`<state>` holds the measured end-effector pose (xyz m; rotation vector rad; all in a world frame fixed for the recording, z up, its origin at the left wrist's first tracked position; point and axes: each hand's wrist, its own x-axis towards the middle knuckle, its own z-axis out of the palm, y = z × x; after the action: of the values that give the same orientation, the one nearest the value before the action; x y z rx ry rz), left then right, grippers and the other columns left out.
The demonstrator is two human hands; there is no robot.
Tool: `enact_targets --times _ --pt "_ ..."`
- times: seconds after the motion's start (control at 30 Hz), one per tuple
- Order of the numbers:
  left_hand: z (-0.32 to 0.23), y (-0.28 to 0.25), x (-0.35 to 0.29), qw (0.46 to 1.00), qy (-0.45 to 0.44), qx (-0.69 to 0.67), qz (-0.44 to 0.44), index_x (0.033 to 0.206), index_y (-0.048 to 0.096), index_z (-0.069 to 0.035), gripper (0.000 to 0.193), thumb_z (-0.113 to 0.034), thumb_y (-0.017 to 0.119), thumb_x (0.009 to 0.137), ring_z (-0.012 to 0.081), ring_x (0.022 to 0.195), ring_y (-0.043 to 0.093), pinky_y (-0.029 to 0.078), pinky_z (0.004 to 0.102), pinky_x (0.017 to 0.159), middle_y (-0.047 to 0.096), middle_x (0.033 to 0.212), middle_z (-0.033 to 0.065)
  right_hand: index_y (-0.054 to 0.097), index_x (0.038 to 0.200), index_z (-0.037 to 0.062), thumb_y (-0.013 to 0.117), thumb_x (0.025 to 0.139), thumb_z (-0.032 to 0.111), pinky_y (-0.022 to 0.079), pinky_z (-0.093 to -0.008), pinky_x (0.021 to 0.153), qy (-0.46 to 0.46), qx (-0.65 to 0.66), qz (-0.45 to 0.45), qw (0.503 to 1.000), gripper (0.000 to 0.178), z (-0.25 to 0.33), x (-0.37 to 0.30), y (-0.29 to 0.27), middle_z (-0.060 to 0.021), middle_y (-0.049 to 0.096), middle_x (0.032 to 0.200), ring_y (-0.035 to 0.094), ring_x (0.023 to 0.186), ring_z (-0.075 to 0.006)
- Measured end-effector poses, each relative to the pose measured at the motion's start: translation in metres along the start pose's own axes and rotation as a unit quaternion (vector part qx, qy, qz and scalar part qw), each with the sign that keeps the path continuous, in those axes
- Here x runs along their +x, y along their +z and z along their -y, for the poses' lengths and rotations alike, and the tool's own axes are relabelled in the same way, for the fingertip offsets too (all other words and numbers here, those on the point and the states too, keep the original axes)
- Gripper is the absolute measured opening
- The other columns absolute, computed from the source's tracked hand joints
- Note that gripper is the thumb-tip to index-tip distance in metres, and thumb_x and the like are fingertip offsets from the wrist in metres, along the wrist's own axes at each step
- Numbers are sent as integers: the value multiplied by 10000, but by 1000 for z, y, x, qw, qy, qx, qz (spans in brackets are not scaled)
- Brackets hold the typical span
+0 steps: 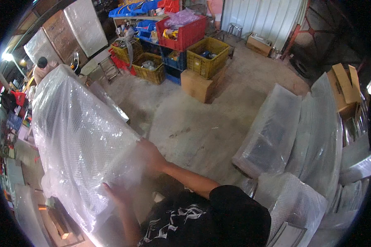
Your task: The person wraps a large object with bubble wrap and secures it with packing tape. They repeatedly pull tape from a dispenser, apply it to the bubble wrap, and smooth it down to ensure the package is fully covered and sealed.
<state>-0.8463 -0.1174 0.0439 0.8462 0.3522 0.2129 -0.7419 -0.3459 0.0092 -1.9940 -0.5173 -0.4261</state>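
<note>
A large sheet of clear bubble wrap (76,127) drapes over a long, bulky piece at the left, which runs away from me; the piece's exact shape is hidden beneath. My right hand (151,156) grips the wrap's right edge near the close end, its fingertips partly hidden by the film. Lower and further left, my left hand (118,196) holds the near end of the sheet, thumb raised against it and the other fingers mostly hidden. Light glints off the folds between both hands.
Long bubble-wrapped pieces (272,127) lie at the right, beside an open cardboard box (344,90). Yellow crates (208,57), a red crate (181,35) and a closed carton (197,85) stand ahead. Another person (43,68) is at the far left. A wooden block (58,222) lies near left.
</note>
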Motion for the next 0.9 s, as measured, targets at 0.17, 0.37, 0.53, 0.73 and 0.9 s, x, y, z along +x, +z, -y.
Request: enact_targets --times 0.17,0.37,0.53,0.73,0.9 --pt "-11 26 8 952 214 217 40 1436 473 -44 505 -366 491 1047 297 1325 501 354 471 1144 536 1431 142 261 1571 11 529 1005 313 192 -471 1235 40 88 -37 995 695 3 -5 -1 -222 256 1625 244 1508 -368" --pt "-23 67 -41 985 142 48 -87 1297 560 -19 471 -398 568 1017 235 1116 607 451 372 1031 643 1218 128 182 1581 -38 388 1026 353 124 -482 1247 -5 197 -119 973 709 29 -4 57 -222 190 1652 167 1539 -359" --pt "5 94 -85 829 8 547 -115 1244 611 27 469 -376 621 1006 223 1119 572 432 366 1011 635 1218 137 219 1565 -43 463 1002 348 117 -585 1224 -40 43 -136 989 727 45 15 79 -255 183 1642 121 1537 -425" --pt "15 67 -93 855 95 508 -48 1340 553 1 493 -377 569 1023 253 1214 560 414 393 1071 590 1347 135 367 1484 -68 475 1017 280 176 -609 1196 -50 43 -240 969 593 13 -24 31 -300 259 1585 173 1494 -497" --pt "24 41 -91 981 189 -16 -39 1416 478 -9 569 -421 518 1025 298 1270 551 425 457 1101 569 1398 144 226 1566 -41 422 1028 373 132 -653 1176 32 43 -143 988 706 36 -8 87 -278 122 1643 74 1506 -515"
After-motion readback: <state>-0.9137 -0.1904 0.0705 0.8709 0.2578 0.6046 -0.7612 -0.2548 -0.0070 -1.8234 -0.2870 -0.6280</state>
